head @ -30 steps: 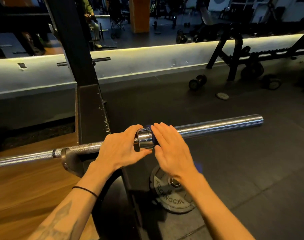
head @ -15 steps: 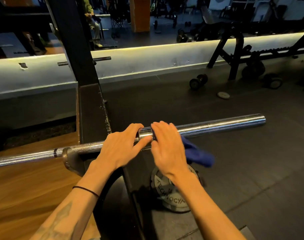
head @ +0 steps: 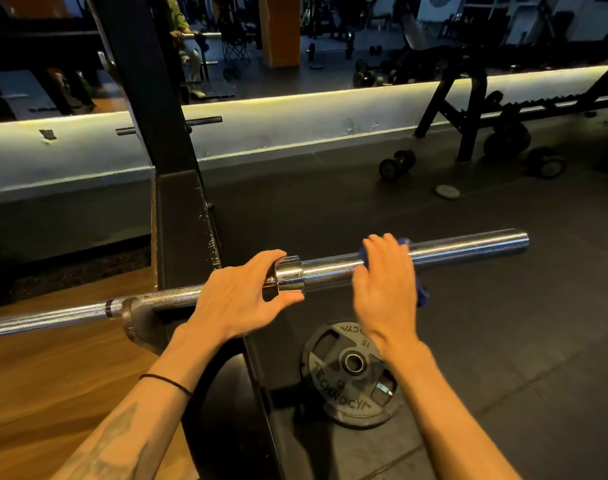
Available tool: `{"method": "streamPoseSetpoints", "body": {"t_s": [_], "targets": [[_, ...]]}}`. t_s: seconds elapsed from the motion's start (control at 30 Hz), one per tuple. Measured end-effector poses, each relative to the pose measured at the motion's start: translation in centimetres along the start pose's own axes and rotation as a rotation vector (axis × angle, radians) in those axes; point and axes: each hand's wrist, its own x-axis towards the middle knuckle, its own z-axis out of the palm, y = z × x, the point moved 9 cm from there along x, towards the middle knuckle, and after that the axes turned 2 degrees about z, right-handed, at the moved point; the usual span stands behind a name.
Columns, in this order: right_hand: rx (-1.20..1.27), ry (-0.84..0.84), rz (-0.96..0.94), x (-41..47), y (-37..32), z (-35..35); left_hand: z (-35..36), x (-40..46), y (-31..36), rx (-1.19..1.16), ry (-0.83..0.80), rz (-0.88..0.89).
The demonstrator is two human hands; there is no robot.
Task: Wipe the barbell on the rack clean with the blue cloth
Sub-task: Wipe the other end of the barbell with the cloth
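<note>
The head view, the only one, looks down on the barbell (head: 468, 245), which lies across the hook of the rack (head: 178, 216), with its smooth sleeve pointing out to the right over the dark floor (head: 503, 341).

The left hand (head: 236, 299) is around the bar just at the thick chrome collar (head: 288, 278): the fingers go over the top and the thumb comes under the collar. I think this grip is there to stop the bar from rolling or sliding while the other hand rubs it.

The right hand (head: 385, 285) lies over the sleeve, a little to the right of the collar, with the fingers curved over the top of the tube. Under it is the blue cloth (head: 422, 294); only small parts show, one above the fingertips and one hanging below the palm on the right. The hand presses the cloth around the tube, probably so that it cleans all sides at once.

On the floor under the bar lies a weight plate (head: 351, 375), and farther away a dumbbell (head: 397, 163).
</note>
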Motion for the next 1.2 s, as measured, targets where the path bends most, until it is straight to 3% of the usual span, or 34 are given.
{"method": "streamPoseSetpoints", "body": {"t_s": [0.13, 0.27, 0.37, 0.43, 0.6, 0.7, 0.83, 1.0, 1.13, 1.2], "targets": [[0.099, -0.148, -0.207, -2.9, -6.6, 3.8, -0.1, 0.2, -0.2, 0.081, 0.052, -0.085], [-0.07, -0.197, -0.39, -3.0, -5.2, 3.1, 0.0, 0.2, -0.4, 0.018, 0.027, -0.123], [-0.188, -0.129, -0.321, -1.6, -0.3, 0.9, -0.2, -0.1, -0.5, -0.137, -0.02, -0.117], [-0.225, -0.097, -0.211, -1.4, 2.1, -0.1, 0.1, -0.2, 0.0, -0.095, -0.05, -0.047], [0.084, 0.054, 0.041, -2.6, -1.9, 1.7, 0.0, -0.1, -0.5, -0.049, -0.028, -0.097], [0.182, -0.055, -0.119, -4.2, -6.3, 3.9, -0.1, 0.0, -0.3, -0.027, 0.007, -0.081], [-0.081, -0.15, -0.34, -3.9, -4.8, 3.3, 0.1, 0.3, -0.6, 0.006, 0.017, -0.081], [-0.172, -0.014, -0.128, -2.0, 2.3, -0.1, 0.1, 0.2, -0.2, -0.03, 0.004, -0.072], [0.063, 0.055, 0.033, -2.4, -1.0, 1.4, -0.3, 0.1, -0.2, -0.155, 0.018, -0.144], [0.132, -0.011, -0.066, -3.2, -4.6, 3.0, -0.4, 0.5, -0.3, -0.171, 0.022, -0.17]]}}
